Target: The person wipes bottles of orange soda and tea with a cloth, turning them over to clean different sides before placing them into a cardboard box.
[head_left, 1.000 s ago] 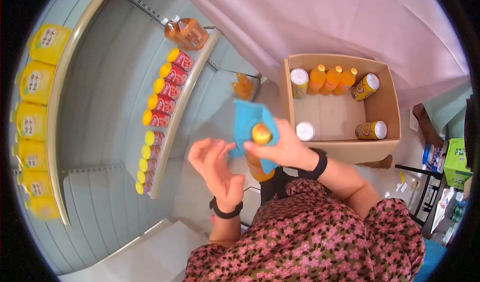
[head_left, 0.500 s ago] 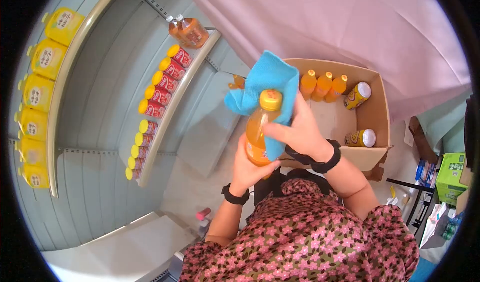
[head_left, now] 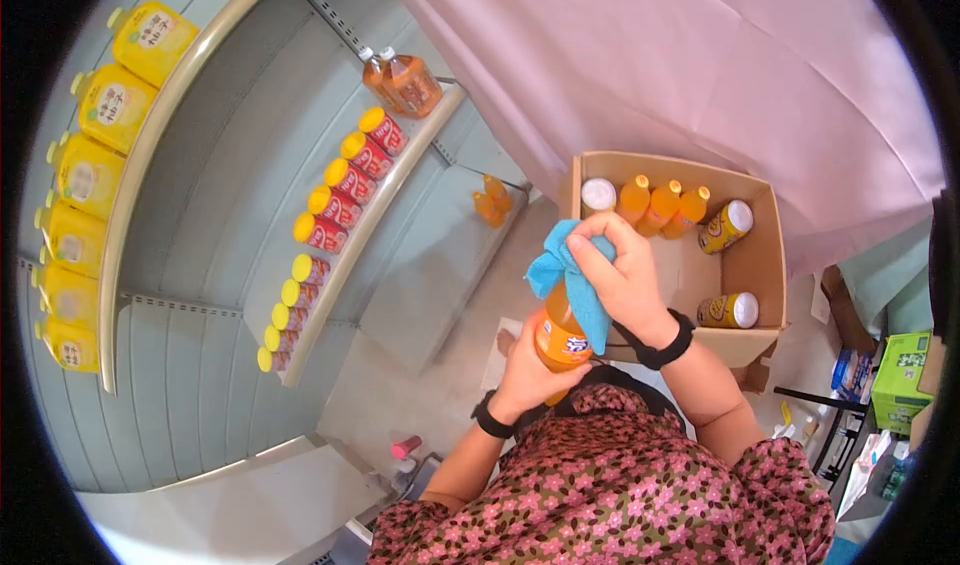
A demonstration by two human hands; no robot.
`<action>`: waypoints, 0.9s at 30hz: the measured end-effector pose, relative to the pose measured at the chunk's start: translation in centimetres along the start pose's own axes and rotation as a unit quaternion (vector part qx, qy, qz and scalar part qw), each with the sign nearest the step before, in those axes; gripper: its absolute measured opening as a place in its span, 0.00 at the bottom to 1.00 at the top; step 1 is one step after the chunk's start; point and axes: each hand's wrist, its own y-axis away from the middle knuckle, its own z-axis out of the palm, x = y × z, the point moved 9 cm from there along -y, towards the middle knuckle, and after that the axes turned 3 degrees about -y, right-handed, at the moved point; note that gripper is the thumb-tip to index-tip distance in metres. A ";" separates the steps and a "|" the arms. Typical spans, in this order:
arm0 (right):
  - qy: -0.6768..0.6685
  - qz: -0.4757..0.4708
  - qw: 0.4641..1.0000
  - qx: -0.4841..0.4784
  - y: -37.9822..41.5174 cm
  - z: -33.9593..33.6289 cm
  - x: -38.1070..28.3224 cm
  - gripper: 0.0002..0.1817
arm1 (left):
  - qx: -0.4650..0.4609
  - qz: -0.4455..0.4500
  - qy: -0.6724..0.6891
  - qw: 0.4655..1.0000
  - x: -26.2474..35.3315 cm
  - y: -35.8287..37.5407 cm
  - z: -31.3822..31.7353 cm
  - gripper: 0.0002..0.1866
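An orange soda bottle (head_left: pixel 562 343) is held in front of my body, tilted a little. My left hand (head_left: pixel 528 377) is wrapped round its lower part. A blue cloth (head_left: pixel 588 300) covers the top of the bottle and hides its cap. My right hand (head_left: pixel 628 277) grips the cloth, fingers closed over the bottle's neck. Just beyond the hands stands an open cardboard box (head_left: pixel 680 163). Three orange soda bottles (head_left: pixel 664 207) are in it along the far side, with yellow cans (head_left: pixel 726 227) on the right and a white-lidded can (head_left: pixel 599 196) at the left corner.
On my left, wall shelves carry yellow jugs (head_left: pixel 118 107), red jars with yellow lids (head_left: pixel 350 181), smaller yellow-lidded jars (head_left: pixel 299 295) and large brown drink bottles (head_left: pixel 410 85). Small orange bottles (head_left: pixel 492 203) stand on the low shelf (head_left: pixel 425 295). A pink curtain (head_left: pixel 700 65) hangs behind the box.
My right hand has brought the cloth over the bottle's cap, which showed bare before. The cloth is now bunched tighter. Both hands and the bottle appear lower and further right in view.
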 end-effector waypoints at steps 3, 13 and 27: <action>-0.009 -0.007 0.999 0.047 0.2 0.2 -0.3 0.07 | 0.061 -0.013 -0.098 0.993 0.2 -0.1 -1.5 0.41; -0.251 -0.112 0.961 0.040 0.1 0.5 -0.7 0.06 | 0.070 0.001 -0.089 0.994 -0.4 -0.6 -3.9 0.41; -0.260 0.110 0.944 -0.171 1.4 0.5 3.3 0.33 | -0.062 -0.027 0.121 0.990 -1.0 -1.9 1.2 0.39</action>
